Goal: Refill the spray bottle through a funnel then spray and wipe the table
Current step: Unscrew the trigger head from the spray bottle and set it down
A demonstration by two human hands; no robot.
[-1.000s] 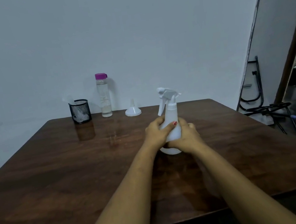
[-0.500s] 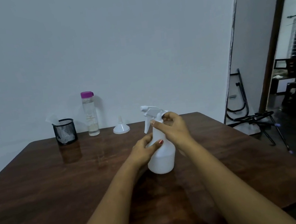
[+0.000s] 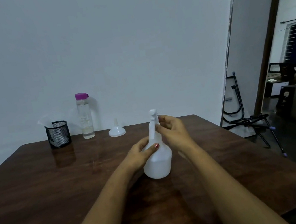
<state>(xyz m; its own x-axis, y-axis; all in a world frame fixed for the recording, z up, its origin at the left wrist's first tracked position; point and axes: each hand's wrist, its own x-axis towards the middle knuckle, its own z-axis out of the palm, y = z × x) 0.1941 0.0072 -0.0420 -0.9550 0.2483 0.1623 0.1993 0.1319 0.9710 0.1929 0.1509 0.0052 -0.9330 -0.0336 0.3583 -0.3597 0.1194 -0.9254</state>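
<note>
In front of the funnel (image 3: pixel 116 130):
bottle: our left hand (image 3: pixel 140 155) clamps the spray bottle (image 3: pixel 158 163) body
head: right hand (image 3: pixel 173 131) pinches the trigger head (image 3: pixel 153 118); we'd twist gently, keeping the base planted

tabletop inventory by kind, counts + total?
Bottles: 2 (spray bottle, water bottle with purple cap)
Funnels: 1 (white funnel)
Mesh cups: 1 (black mesh cup, something pale stuffed inside)
Total: 4
</note>
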